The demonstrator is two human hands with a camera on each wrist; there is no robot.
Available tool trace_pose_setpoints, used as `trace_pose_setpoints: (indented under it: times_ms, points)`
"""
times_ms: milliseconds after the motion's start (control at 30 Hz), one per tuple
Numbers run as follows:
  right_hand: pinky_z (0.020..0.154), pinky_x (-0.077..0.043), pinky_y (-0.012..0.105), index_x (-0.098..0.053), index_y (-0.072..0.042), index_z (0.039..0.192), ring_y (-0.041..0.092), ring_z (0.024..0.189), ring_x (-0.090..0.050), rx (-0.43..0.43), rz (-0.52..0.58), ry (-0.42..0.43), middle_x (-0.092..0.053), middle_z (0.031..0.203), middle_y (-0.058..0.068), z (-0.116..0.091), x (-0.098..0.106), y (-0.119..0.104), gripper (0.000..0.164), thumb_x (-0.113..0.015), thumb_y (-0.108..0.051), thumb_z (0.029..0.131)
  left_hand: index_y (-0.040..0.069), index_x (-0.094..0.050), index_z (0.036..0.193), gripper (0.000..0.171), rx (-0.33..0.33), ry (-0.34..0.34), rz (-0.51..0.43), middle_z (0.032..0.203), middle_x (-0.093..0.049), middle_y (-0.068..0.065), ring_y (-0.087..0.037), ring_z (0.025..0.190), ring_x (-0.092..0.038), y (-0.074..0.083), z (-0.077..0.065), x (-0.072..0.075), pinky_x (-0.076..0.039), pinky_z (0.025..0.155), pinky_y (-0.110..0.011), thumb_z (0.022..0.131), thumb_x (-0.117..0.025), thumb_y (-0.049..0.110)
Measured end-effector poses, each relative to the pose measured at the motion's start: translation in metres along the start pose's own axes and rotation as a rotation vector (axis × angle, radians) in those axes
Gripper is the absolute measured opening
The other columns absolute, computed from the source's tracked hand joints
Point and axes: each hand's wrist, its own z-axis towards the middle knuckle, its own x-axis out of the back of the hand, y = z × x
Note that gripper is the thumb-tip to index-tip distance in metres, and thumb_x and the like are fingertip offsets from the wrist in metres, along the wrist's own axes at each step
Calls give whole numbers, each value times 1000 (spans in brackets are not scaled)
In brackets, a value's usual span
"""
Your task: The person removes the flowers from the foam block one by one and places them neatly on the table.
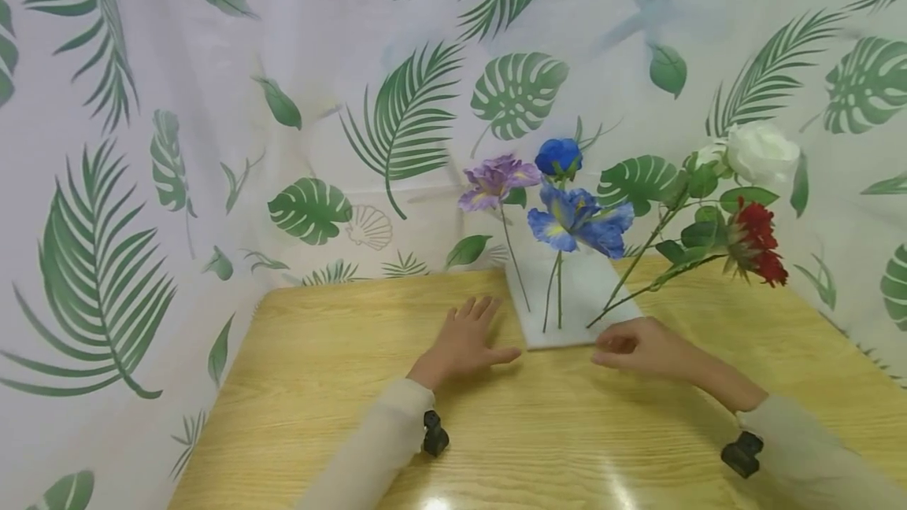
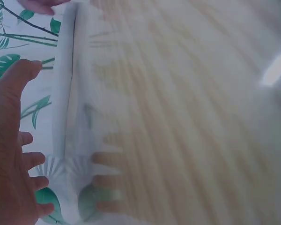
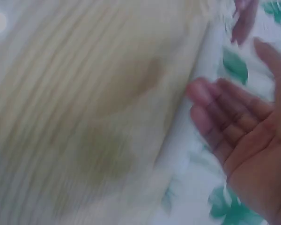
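Observation:
A white foam board [image 1: 588, 274] lies on the table with several artificial flowers standing in it. On the left is a purple iris [image 1: 496, 181]; a blue rose [image 1: 558, 156] rises behind a blue iris [image 1: 577, 219]. A white rose [image 1: 764, 152] and a red flower [image 1: 760, 242] lean far to the right. My left hand [image 1: 464, 343] is spread beside the board's front left corner, thumb toward it; the left wrist view also shows its fingers apart. My right hand [image 1: 648, 349] is at the front right corner, fingers loosely bent and holding nothing, palm seen in the right wrist view.
The wooden table [image 1: 319, 384] extends around the board on both sides. Behind and beside it hangs a white curtain [image 1: 212, 140] printed with green leaves. A small black camera sits on each wrist, over pale sleeves [image 1: 386, 435]. The leaning stems spread above the table's right side.

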Motion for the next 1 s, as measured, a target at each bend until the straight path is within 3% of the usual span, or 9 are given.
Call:
trace_pose_setpoints:
  times_ms: [133, 267, 367, 467, 600, 767, 1000]
  points:
    - [63, -53, 28, -75, -9, 104, 9, 71, -63, -186, -143, 34, -72, 85, 0, -14, 23, 25, 34, -73, -41, 93, 11, -18, 164, 103, 6, -23, -23, 170, -24, -12, -38, 157, -22, 9, 9, -1, -21, 125, -62, 90, -59, 71]
    - [78, -58, 48, -60, 4, 133, 35, 98, -68, -300, -187, 61, -70, 111, 22, -14, 36, 45, 72, -77, -49, 88, 10, -17, 164, 110, 15, -42, -29, 171, -21, -11, -35, 157, -21, 13, 19, -4, -20, 126, -60, 87, -62, 74]
    - [92, -52, 64, -39, 9, 150, 55, 126, -53, -306, -114, 38, -52, 141, 37, -7, 37, 56, 94, -80, -47, 86, 9, -16, 164, 115, 25, -52, -56, 171, -21, -10, -34, 158, -21, 14, 26, -5, -19, 126, -60, 84, -66, 74]
    - [101, -45, 70, -30, 6, 157, 59, 137, -41, -270, -40, 12, -37, 154, 39, 2, 33, 65, 99, -81, -42, 86, 10, -17, 164, 116, 15, -52, -83, 170, -24, -11, -32, 157, -23, 17, 31, -4, -21, 126, -59, 81, -72, 71]
    - [105, -45, 67, -30, 4, 158, 58, 139, -39, -240, 17, 14, -31, 157, 37, 10, 25, 68, 100, -83, -38, 84, 12, -19, 164, 113, -10, -57, -94, 169, -25, -11, -30, 157, -24, 20, 35, -4, -22, 126, -57, 81, -75, 66]
    - [105, -47, 64, -33, 7, 155, 59, 137, -42, -245, -5, 34, -32, 156, 39, 14, 20, 63, 102, -86, -39, 81, 14, -19, 164, 111, -23, -71, -79, 170, -24, -11, -28, 158, -23, 23, 37, -6, -22, 127, -53, 83, -74, 65]
    - [105, -49, 59, -34, 4, 156, 57, 138, -41, -241, 53, 36, -30, 157, 39, 14, 22, 56, 95, -84, -34, 84, 12, -17, 165, 112, -27, -78, -40, 169, -24, -13, -26, 157, -26, 25, 41, -8, -24, 128, -48, 84, -73, 65]
